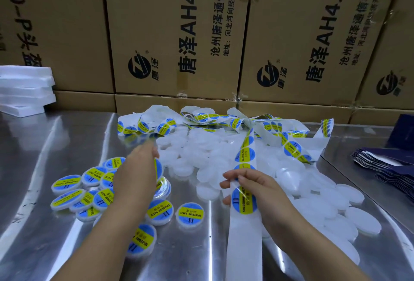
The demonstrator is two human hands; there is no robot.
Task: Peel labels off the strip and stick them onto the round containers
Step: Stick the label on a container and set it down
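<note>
The right hand (253, 189) pinches the white backing strip (244, 249) of round blue-and-yellow labels (244, 202) between thumb and fingers (233, 173), just above the next label. The blurred left hand (136, 173) seems curled round a labelled white round container (158, 168). Bending the backing sharply should lift the label's edge cleanly; then centre it on a lid. Unlabelled white containers (363, 224) heap on the shiny steel bench (67, 135); labelled ones (67, 182) lie left. All closed, contents unseen.

Shiny metal table (56, 146) with streaky glare all over it, backed by a wall of big brown boxes (174, 34) with black print. White foam slabs (24, 88) stacked far left, dark blue packets (385, 164) fanned out on the right.
</note>
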